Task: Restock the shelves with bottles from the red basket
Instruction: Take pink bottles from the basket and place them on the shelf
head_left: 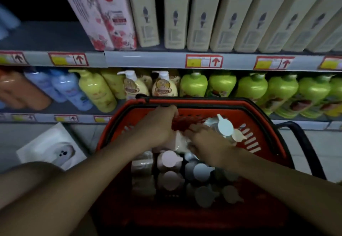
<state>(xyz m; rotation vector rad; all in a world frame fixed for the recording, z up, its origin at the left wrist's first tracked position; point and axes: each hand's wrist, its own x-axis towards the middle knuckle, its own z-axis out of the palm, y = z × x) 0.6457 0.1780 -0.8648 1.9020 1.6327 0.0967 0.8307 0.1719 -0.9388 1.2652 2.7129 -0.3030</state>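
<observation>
The red basket (262,124) sits in front of the shelves, below my arms. Several bottles with round pale caps stand inside it, among them a pink-capped one (169,159) and a grey-capped one (201,173). Both my hands are down in the basket. My left hand (157,126) is curled over a pale pink bottle (177,141) near the basket's far wall. My right hand (209,143) grips a bottle with a white cap (224,126). Blur hides the fingers' exact hold.
The lower shelf (144,62) holds blue, yellow, cream pump and green bottles (194,84). The upper shelf carries cream boxes (175,13) and pink floral packs (103,13). A white packaged item (53,148) lies on the floor at left. A black basket handle (303,143) sticks out right.
</observation>
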